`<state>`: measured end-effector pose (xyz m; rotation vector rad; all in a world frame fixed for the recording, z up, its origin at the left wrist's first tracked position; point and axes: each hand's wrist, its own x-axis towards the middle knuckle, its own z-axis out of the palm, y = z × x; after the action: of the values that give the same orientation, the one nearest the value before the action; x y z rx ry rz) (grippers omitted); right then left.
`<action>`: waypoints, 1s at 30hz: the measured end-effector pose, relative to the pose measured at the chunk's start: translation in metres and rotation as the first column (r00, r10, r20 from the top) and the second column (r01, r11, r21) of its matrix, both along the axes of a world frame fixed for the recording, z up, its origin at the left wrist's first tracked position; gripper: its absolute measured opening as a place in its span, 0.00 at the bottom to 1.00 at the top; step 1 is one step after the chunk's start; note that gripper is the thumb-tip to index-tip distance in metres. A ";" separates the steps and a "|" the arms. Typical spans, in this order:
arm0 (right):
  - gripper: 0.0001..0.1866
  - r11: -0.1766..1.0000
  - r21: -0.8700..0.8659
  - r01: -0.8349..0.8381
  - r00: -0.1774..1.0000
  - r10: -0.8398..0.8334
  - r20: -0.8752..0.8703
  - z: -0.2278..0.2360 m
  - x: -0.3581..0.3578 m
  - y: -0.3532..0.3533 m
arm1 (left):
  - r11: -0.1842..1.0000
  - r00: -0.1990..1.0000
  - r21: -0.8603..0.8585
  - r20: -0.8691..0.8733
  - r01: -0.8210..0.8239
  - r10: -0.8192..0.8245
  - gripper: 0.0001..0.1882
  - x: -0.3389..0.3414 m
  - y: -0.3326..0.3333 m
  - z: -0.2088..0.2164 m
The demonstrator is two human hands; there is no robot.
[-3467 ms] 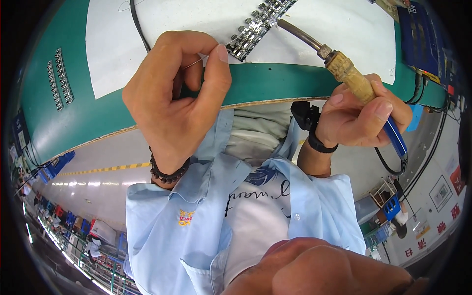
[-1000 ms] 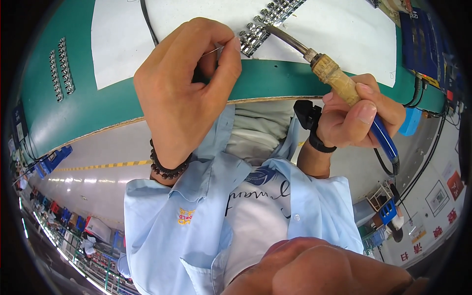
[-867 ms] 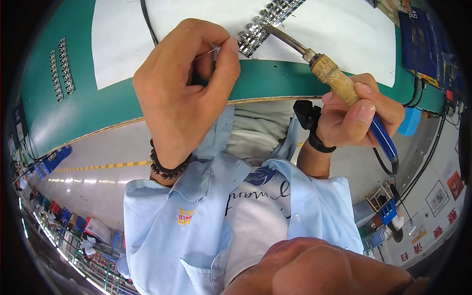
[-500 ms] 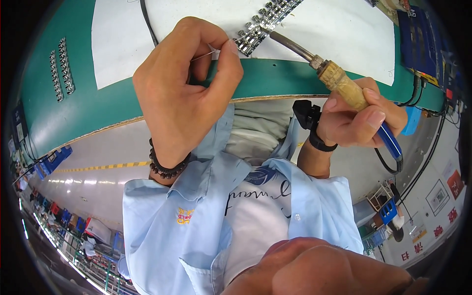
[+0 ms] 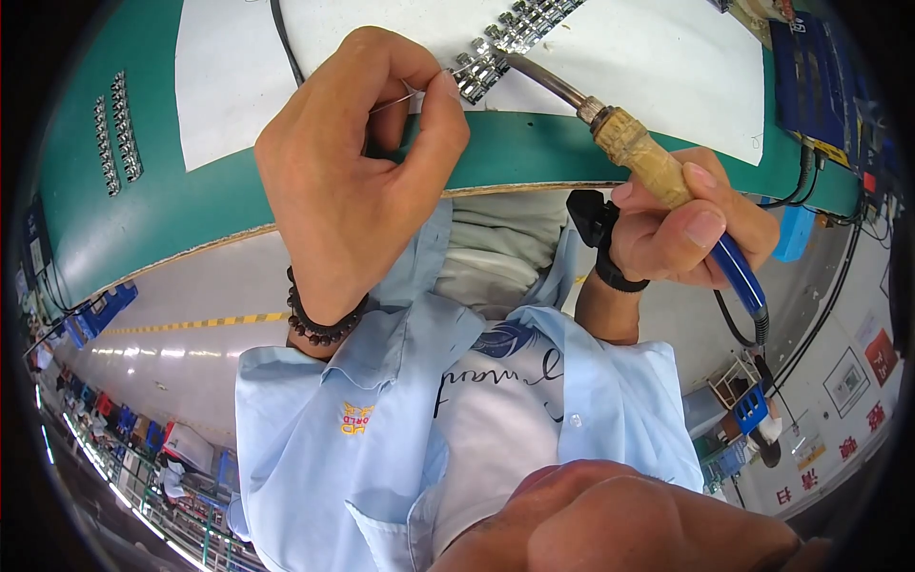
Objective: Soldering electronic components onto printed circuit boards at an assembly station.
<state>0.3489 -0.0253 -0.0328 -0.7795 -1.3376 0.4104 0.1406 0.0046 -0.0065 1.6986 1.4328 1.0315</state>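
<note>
Between thumb and forefinger, my left hand pinches a thin solder wire, whose end reaches the strip of small metal connectors. That strip lies slantwise on a white sheet. My right hand grips a soldering iron with a tan collar and blue handle. The iron's metal tip meets the strip close to the wire's end; whether it touches a joint is too small to tell.
Two more connector strips rest on the green table at the left. A black cable crosses the sheet behind my left hand. Dark blue equipment stands at the right, with cables below. The table's wooden edge runs close to my body.
The soldering iron and my right hand have shifted slightly left, moving the tip along the strip toward its near end. My left hand stays almost where it was, still pinching the wire.
</note>
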 end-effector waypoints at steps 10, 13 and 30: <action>0.19 1.000 0.017 -0.002 1.000 0.002 -0.001 -0.001 -0.003 0.001 | 1.000 1.000 0.010 0.015 -0.015 0.015 0.04 0.002 0.001 -0.001; 0.19 1.000 0.013 -0.006 1.000 0.006 0.003 -0.001 -0.003 0.001 | 0.999 0.997 0.035 0.074 -0.038 0.035 0.04 0.002 0.002 -0.002; 0.19 0.999 -0.033 0.009 1.000 -0.009 0.019 0.005 0.000 0.002 | 0.996 0.993 -0.052 -0.097 -0.066 0.060 0.04 0.022 0.004 0.025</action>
<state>0.3493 -0.0230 -0.0283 -0.8186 -1.3470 0.4199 0.1622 0.0083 0.0190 1.6925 1.5706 0.9460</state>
